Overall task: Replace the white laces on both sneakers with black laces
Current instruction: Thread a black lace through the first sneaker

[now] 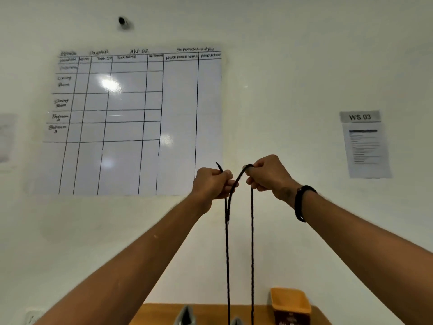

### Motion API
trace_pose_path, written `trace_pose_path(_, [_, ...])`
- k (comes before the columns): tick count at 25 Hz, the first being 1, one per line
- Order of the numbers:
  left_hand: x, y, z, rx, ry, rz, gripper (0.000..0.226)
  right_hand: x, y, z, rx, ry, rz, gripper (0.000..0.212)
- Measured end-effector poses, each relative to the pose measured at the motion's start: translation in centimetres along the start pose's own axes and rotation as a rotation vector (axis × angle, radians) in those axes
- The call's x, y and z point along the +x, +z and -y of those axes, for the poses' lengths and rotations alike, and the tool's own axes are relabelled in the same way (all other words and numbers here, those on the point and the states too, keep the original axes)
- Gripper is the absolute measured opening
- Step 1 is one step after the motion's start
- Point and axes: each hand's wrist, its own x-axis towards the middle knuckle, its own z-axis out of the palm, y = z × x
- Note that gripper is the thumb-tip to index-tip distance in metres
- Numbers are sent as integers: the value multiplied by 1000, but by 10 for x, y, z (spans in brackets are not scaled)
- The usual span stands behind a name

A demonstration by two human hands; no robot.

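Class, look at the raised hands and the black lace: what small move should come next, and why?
Probably level the two ends. The left hand and right hand hold the black lace high, its strands hanging taut towards the table, yet one tip pokes above the left fist while another hangs below it.

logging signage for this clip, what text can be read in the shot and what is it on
"WS 03": grey label on the wall.
"AW-02": top of the whiteboard.
"Supervisor → Ajay": whiteboard, top right.
"WORK FORCE NAME", "PRODUCTION": whiteboard column heads.
"Living Room", "Bedroom 2", "Bedroom 3": whiteboard rows.
Other whiteboard heads and rows: too blurred.
Paper sheet under the label: print too small.
Orange box: marks unreadable.
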Motion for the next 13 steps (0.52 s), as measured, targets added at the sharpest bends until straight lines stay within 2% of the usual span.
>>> trace_pose_path(4, [11, -5, -12, 213, 111, 24, 30, 9, -11, 24, 48, 37, 4, 38])
trace_pose_path(6, [16, -7, -17, 320, 163, 33, 31, 9, -20, 40, -62, 108, 144, 36])
trace_pose_path(9, [20, -9, -28, 407, 208, 25, 29, 14, -26, 52, -235, 323, 373, 35])
trace_pose_path(13, [20, -7, -36, 463, 224, 38, 32, 30, -18, 51, 158, 365, 402, 30])
